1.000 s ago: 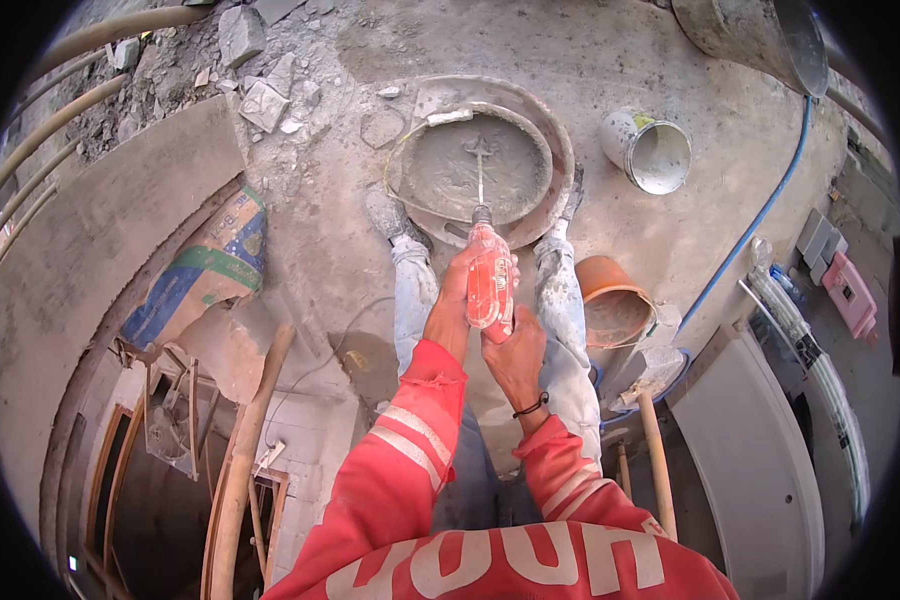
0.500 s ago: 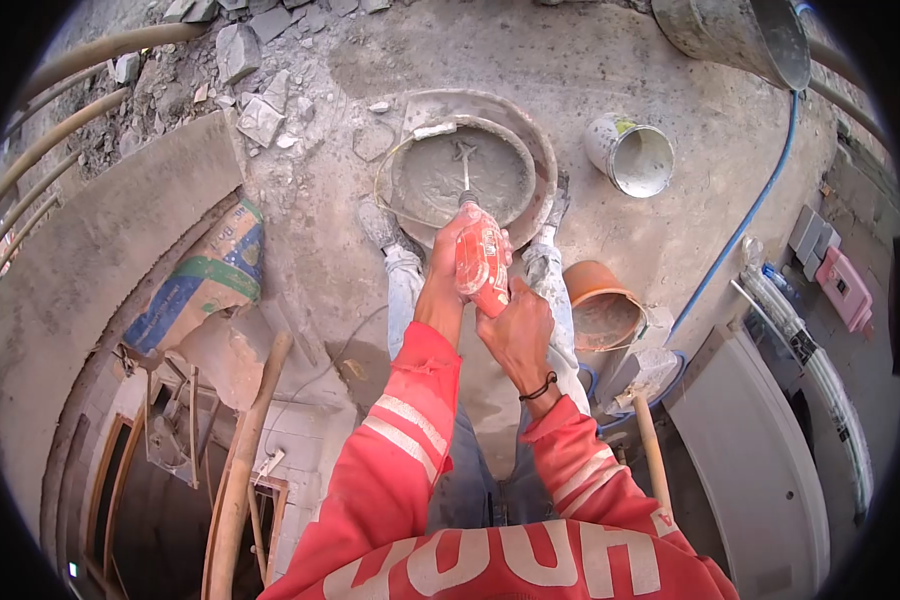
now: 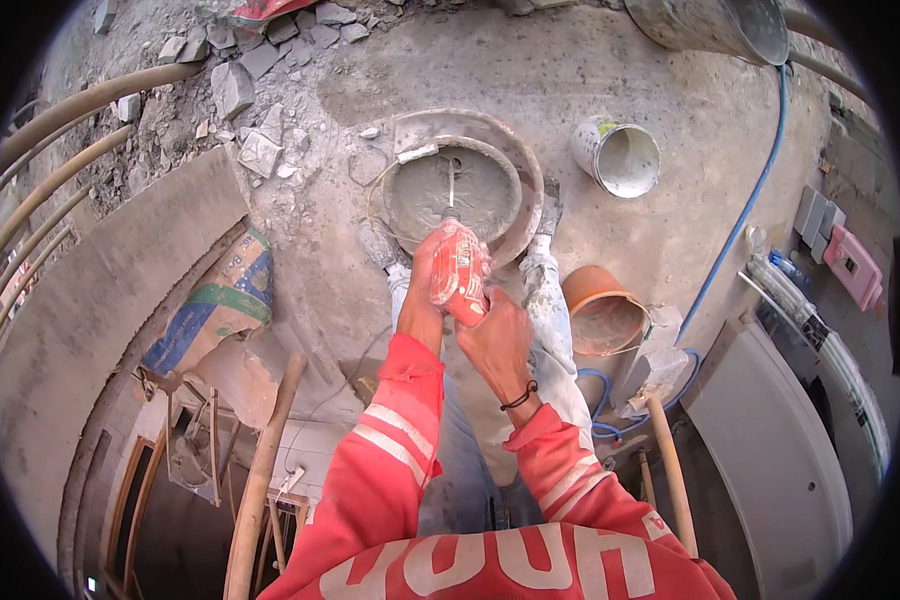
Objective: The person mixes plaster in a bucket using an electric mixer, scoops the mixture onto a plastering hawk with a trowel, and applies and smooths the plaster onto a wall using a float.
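A red power drill (image 3: 458, 272), smeared with grey, points away from me. My left hand (image 3: 426, 275) is wrapped round its front body from the left. Behind it, my right hand (image 3: 500, 345) is closed on the rear handle. A pale mixing rod (image 3: 451, 185) runs from the chuck into wet grey mortar (image 3: 417, 195), and its lower end is sunk out of sight. The mortar fills a round bucket (image 3: 515, 180), which stands against a larger round basin (image 3: 536, 190). My two feet flank the bucket.
To the right are a whitish bucket (image 3: 630, 162), an orange bucket (image 3: 602, 312) and a blue hose (image 3: 755, 190). A cement bag (image 3: 215, 300) leans at left, near a wooden pole (image 3: 265, 480). Broken stones (image 3: 260, 153) lie at upper left. A large drum (image 3: 715, 30) tops the view.
The drill and both hands sit slightly lower and further left in view. The paddle end that showed above the mortar is now submerged. The camera view has also shifted a little.
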Demonstrator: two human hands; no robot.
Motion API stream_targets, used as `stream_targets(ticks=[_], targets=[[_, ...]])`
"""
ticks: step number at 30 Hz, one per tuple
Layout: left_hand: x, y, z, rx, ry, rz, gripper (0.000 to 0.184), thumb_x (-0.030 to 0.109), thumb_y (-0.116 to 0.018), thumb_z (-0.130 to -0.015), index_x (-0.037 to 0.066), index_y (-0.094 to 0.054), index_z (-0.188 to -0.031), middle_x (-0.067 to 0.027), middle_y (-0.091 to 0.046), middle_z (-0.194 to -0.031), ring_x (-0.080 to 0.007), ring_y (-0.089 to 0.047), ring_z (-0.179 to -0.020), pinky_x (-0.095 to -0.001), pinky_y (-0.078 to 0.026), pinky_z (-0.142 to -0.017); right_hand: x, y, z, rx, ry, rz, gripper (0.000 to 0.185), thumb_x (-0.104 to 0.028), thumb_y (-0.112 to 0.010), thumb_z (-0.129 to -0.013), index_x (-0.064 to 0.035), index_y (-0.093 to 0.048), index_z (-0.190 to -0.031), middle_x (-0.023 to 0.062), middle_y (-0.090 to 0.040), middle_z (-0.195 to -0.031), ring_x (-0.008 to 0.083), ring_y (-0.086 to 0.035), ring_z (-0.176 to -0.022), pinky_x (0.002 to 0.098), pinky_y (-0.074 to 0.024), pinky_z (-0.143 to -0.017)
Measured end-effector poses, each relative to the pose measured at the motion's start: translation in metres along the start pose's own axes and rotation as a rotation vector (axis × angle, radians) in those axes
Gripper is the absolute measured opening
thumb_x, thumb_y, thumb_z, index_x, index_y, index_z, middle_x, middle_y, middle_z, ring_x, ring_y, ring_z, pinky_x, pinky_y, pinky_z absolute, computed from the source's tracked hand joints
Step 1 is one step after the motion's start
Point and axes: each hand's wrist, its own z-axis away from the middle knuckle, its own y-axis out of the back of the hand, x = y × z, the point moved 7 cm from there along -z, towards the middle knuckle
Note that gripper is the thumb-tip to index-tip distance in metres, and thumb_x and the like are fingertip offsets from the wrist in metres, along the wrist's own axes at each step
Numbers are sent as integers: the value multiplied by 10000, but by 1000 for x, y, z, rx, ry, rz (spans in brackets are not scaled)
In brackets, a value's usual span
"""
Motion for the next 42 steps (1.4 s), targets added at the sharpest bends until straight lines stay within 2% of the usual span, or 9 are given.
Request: stream_targets(ticks=[9,15,18,21,24,28,33,36,42], targets=[[-5,21,-9,28,-63,110,386,383,-540,-902,9,-588,-984,-213,-604,-927,-328,-621,-726,-444,-563,-630,-12,13,-2,-47,96,112,296,-182,-703,-731,34,-618,-916,234,-679,-889,441,-665,-795,520,-513,-672],[-4,5,-15,-9,-104,41,383,385,-503,-919,24,-606,-995,-216,-648,-908,-351,-654,-750,-464,-575,-652,-4,18,-15,-102,49,166,283,-159,-699,-730,20,-621,-935,220,-684,-924,443,-666,-823,524,-523,-688],[-9,-3,-20,-2,-97,101,386,387,-490,-923,28,-615,-992,-210,-662,-894,-356,-665,-747,-460,-576,-641,-9,28,-17,-71,78,157,283,-166,-703,-733,18,-626,-934,218,-687,-928,442,-671,-830,524,-528,-692],[-14,-10,-22,15,-58,78,394,389,-481,-927,22,-616,-979,-207,-661,-902,-356,-663,-728,-453,-576,-620,-7,34,-18,-44,66,187,294,-245,-723,-767,-10,-615,-908,249,-690,-838,450,-672,-802,519,-524,-682],[-20,-25,-26,-89,-44,65,385,383,-484,-926,23,-621,-943,-200,-657,-864,-359,-661,-716,-443,-575,-602,-5,40,-19,-85,8,210,281,-187,-716,-744,10,-634,-927,233,-695,-881,440,-678,-803,521,-530,-696],[-36,-23,-32,-5,-11,68,352,370,-524,-910,32,-608,-857,-184,-627,-765,-348,-635,-673,-456,-555,-601,8,42,-15,-39,7,197,279,-188,-717,-746,23,-639,-912,257,-686,-834,450,-673,-788,510,-528,-694],[-58,-14,-26,53,50,103,303,331,-570,-892,32,-598,-848,-176,-607,-747,-337,-620,-660,-459,-548,-608,30,35,-2,-15,9,100,269,-150,-693,-738,57,-646,-903,290,-662,-769,463,-660,-762,489,-525,-682],[-64,-14,-20,14,44,93,309,331,-580,-894,25,-596,-855,-182,-616,-768,-325,-624,-639,-442,-550,-589,36,30,7,-33,-25,101,265,-163,-697,-742,52,-650,-888,283,-666,-771,462,-661,-756,486,-522,-670],[-72,15,-3,115,29,87,313,362,-606,-876,51,-580,-852,-165,-606,-755,-321,-620,-618,-438,-540,-559,35,18,26,-49,-71,166,276,-200,-719,-740,34,-654,-873,264,-676,-767,448,-674,-755,483,-532,-667]])
